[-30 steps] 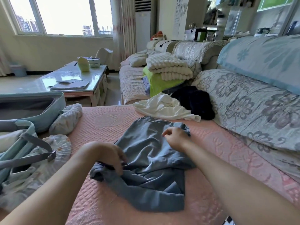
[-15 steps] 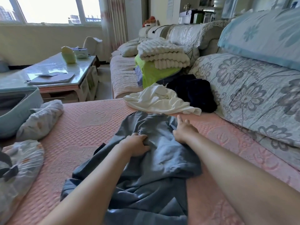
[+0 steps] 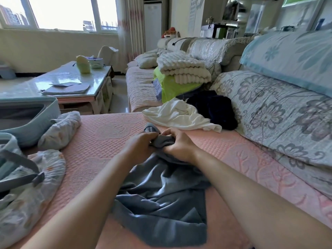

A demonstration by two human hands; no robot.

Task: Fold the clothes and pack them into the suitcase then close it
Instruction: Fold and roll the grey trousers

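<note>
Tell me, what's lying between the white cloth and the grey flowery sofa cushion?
A crumpled dark navy garment lies there, shown in the head view.

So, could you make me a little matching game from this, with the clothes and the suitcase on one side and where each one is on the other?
1. blue-grey garment
2. white garment
3. dark navy garment
4. suitcase

a. open, at the far left
b. bunched against the floral cushion
c. gripped by left hand and right hand
d. lying loose just beyond the hands

Pairs: 1-c, 2-d, 3-b, 4-a
</note>
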